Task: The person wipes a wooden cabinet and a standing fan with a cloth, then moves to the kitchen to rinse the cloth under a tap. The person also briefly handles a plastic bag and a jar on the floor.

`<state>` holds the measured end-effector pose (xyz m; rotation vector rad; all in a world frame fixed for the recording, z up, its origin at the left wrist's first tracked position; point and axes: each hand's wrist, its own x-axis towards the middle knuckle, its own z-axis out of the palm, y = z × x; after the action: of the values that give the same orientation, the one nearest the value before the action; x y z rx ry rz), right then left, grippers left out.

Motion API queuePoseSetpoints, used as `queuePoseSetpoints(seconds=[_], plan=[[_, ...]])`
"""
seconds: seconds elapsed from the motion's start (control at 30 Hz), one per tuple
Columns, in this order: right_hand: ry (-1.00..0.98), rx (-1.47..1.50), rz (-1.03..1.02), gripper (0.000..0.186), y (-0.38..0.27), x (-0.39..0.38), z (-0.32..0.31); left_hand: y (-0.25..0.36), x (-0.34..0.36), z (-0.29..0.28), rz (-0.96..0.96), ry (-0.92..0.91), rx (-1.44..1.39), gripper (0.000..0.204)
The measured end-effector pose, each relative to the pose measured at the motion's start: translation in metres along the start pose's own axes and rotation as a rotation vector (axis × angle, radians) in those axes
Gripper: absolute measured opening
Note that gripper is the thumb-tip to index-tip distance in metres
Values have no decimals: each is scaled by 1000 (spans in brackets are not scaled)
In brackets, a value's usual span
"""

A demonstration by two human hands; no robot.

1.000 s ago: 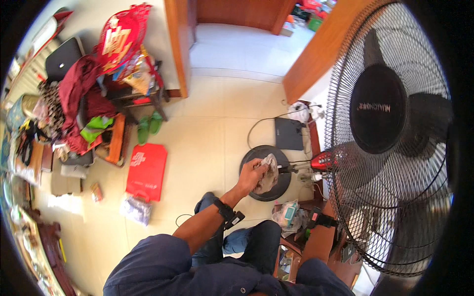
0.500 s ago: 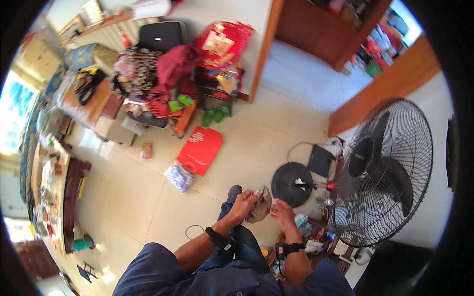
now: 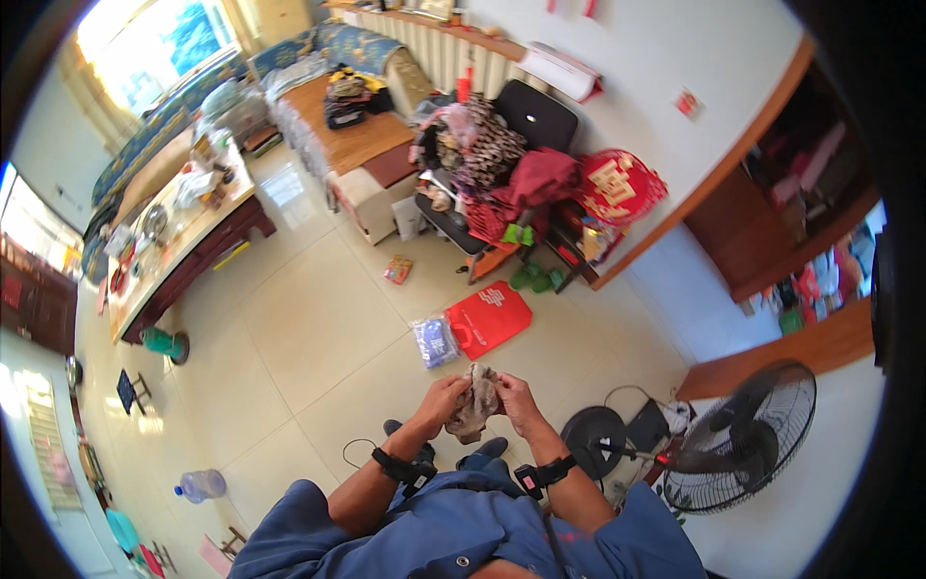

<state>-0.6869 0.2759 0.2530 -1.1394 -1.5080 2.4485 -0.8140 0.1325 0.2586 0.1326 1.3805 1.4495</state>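
Note:
A crumpled greyish-beige cloth (image 3: 473, 410) hangs between my hands in front of my body. My left hand (image 3: 442, 400) grips its left edge, and my right hand (image 3: 513, 398) pinches it on the right side. Both wrists wear black straps with small devices. Below and beyond the cloth, on the tiled floor, lie a red bag (image 3: 490, 318) and a clear bag with purple contents (image 3: 435, 342).
A black pedestal fan (image 3: 733, 444) stands at my right beside a doorway (image 3: 781, 193). A chair heaped with clothes (image 3: 511, 164) and a sofa (image 3: 415, 82) line the far wall. A long table (image 3: 193, 222) is at left, with a water jug (image 3: 201, 485) on the floor nearer me.
My view has swung to the left, moving the fan toward the lower right. My right hand has come up to the cloth, which my left hand was holding.

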Motion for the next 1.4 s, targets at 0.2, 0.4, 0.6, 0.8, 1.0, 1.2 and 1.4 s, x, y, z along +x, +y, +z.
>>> queuePoseSetpoints(seconds=[0.2, 0.4, 0.6, 0.8, 1.0, 1.2, 1.4], plan=[[-101, -290, -86, 23, -22, 57, 151, 37, -39, -141, -68, -87, -344, 58], [-266, -427, -81, 22, -31, 104, 292, 79, -102, -247, 310, 124, -363, 60], [-557, -545, -46, 18, -17, 147, 431, 91, -163, -330, 488, 464, -276, 77], [-908, -722, 93, 25, 6, 167, 583, 78, -212, -421, 561, 795, -486, 46], [-1204, -893, 131, 28, 14, 180, 743, 89, -258, -509, 623, 1048, -786, 36], [-1487, -979, 254, 29, 58, 163, 881, 97, -312, -566, 730, 1332, -1003, 36], [-1630, -1076, 306, 27, 136, 143, 992, 63, -368, -655, 795, 1426, -1166, 36]])
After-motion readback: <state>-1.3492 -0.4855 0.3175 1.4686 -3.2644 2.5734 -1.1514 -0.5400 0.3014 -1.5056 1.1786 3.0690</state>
